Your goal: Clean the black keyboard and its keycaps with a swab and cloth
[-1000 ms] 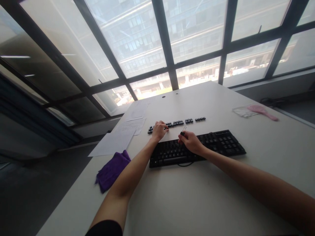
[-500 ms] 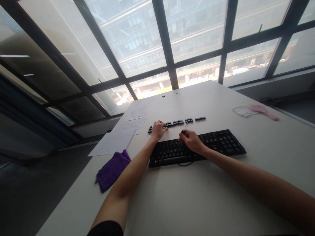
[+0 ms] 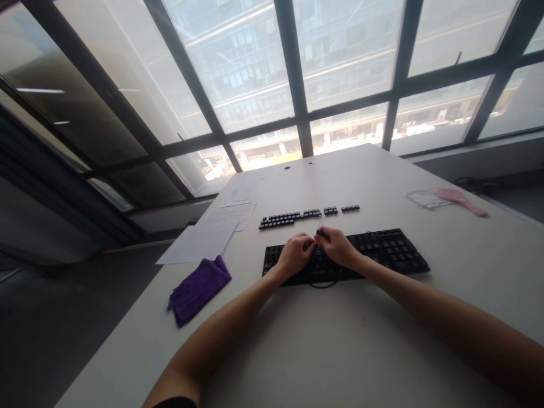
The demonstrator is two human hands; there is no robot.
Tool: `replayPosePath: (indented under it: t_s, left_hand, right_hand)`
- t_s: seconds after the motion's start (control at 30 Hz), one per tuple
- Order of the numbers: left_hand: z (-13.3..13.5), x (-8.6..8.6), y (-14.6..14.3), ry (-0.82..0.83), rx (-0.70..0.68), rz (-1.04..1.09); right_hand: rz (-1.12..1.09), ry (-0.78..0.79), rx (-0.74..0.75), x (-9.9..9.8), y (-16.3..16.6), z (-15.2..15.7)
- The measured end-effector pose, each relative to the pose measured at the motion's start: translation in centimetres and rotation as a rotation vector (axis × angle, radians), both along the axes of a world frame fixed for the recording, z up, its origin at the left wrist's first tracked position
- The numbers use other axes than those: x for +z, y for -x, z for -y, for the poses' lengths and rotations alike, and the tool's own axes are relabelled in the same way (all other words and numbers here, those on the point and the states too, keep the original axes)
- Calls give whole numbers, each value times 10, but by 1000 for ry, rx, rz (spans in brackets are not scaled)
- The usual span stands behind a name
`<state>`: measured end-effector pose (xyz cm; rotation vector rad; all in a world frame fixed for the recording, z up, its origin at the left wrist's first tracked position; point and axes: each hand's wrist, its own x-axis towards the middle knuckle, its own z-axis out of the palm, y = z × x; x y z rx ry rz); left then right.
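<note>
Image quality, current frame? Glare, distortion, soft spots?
Head view: windows washed out by glare, floor at left dim; window frames slant, suggesting a tilted wide lens; keyboard dark, legends unreadable; left hand and right hand softly detailed.

The right hand (image 3: pixel 335 245) grips a wire keycap puller (image 3: pixel 322 233) over a black keyboard (image 3: pixel 393 253); the left hand (image 3: pixel 296 252) pinches its fingers just beside it, their contents too small to tell. Black keycaps (image 3: pixel 280 220) lie in rows beyond on the white surface (image 3: pixel 361 345). Leftward lie a purple cloth (image 3: pixel 202 290) and papers (image 3: pixel 199 242); rightward, a pink handled object (image 3: pixel 454 196) overlaps a clear packet (image 3: pixel 422 198).
</note>
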<state>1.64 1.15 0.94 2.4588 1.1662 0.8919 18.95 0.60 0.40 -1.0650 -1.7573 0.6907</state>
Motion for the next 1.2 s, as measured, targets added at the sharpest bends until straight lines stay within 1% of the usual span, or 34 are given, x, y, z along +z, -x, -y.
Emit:
replayPosePath:
  t_s: [0.17,0.3,0.37,0.5,0.6,0.7,0.8,1.0,1.13,1.2]
  left_hand:
    - [-5,-4,1,35,13,70]
    - [-8,-4,2,84,73,122]
    - [-7,-2,2,96,91,145]
    - [-3,1,3,117,27,179]
    - [1,4,4,121,-18,123]
    - [4,7,5,116,-90,29]
    - [6,8,6,123,-143,-13]
    - [1,1,6,140,-114,-6]
    - [0,-3,6,113,-103,25]
    - [0,-3,6,108,-106,48]
  right_hand:
    - [47,-13,54,-4,-2,-2]
    - [109,-27,94,-5,-2,0]
    - [138,-70,93,-4,-3,3]
    - [248,-196,98,-2,-4,10]
    - [294,-212,65,-3,-5,12]
    - [213,-133,37,-3,-5,11]
    - [114,-60,26,-5,-6,8]
    - [38,-7,40,-7,-8,2]
    - [-111,61,22,-7,-8,-1]
    - [-135,55,12,-6,-8,-1]
